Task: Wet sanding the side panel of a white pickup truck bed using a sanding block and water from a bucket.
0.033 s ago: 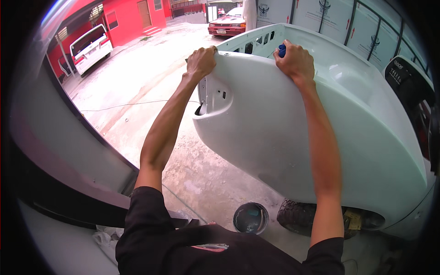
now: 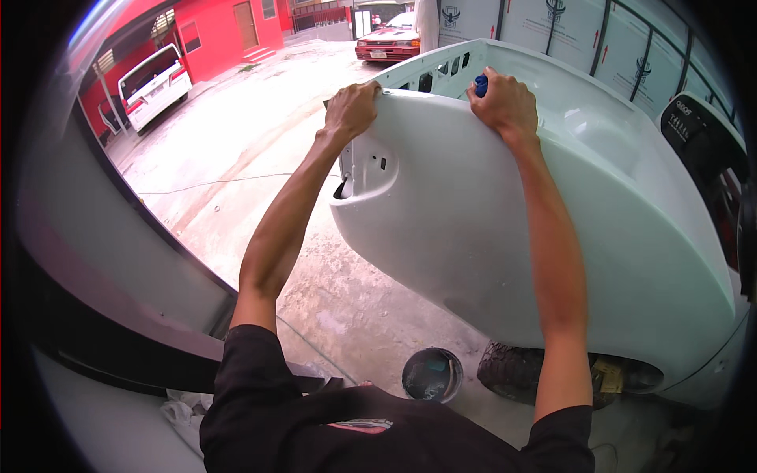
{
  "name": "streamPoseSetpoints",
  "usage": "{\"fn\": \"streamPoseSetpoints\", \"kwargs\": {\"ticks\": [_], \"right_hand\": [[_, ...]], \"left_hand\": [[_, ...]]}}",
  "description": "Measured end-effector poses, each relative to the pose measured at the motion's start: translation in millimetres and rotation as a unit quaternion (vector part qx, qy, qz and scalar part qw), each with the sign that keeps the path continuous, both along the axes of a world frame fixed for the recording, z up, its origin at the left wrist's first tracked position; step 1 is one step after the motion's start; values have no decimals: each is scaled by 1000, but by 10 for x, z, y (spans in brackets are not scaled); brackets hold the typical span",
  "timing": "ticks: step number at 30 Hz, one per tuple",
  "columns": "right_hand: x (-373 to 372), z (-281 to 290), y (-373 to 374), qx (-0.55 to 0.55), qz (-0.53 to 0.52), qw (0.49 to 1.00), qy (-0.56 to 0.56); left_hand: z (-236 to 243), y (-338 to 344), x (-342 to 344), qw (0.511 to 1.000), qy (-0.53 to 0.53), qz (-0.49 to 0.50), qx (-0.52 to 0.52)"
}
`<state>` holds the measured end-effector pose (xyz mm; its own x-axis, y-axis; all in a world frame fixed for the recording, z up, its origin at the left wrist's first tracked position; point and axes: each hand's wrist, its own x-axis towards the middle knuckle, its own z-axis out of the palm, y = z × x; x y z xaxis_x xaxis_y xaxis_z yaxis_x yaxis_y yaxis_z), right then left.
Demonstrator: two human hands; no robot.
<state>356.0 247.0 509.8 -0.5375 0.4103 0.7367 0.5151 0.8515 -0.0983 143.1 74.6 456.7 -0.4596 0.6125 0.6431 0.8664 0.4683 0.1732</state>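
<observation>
The white side panel (image 2: 449,189) of a pickup truck bed curves in front of me. My left hand (image 2: 353,110) is closed at the panel's rear top corner; a small dark edge sticks out on its left side, and what the fingers hold is hidden. Farther right along the same top rail, my right hand (image 2: 506,102) is closed round a small blue object (image 2: 481,85), mostly covered by the fingers, its kind unclear. Both arms reach out nearly straight. A recessed tail-light opening (image 2: 374,167) lies below my left hand.
A dark bucket (image 2: 432,375) stands on the concrete floor beside the truck's tyre (image 2: 511,370). A grey and black vehicle panel (image 2: 118,260) lies close on my left. Farther off are a white vehicle (image 2: 154,88) and a red car (image 2: 389,41). Wrapped boards (image 2: 536,39) line the right side.
My left hand has shifted slightly to the right at the panel's corner. The right hand and blue object have moved a little left in view; both hands stay closed.
</observation>
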Motion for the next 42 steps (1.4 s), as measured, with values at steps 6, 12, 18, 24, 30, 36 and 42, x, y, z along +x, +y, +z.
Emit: {"fn": "streamPoseSetpoints", "kwargs": {"ticks": [6, 12, 18, 24, 30, 36, 42], "right_hand": [[87, 38, -3, -32, -3, 999, -23], [40, 7, 62, -8, 2, 1000, 6], [-43, -34, 44, 3, 16, 1000, 9], [25, -26, 104, 13, 19, 999, 36], [-8, 27, 84, -18, 18, 1000, -2], [-17, -15, 71, -3, 28, 999, 28], [35, 3, 122, 1, 20, 999, 30]], "left_hand": [[215, -40, -41, 998, -23, 3, -63], [336, 188, 474, 996, 11, -65, -57], [372, 154, 398, 995, 37, 15, -90], [437, 385, 776, 982, 123, 51, -132], [475, 455, 743, 979, 111, 55, -165], [623, 367, 501, 976, 52, 75, -197], [688, 544, 678, 972, 80, 59, -211]]}}
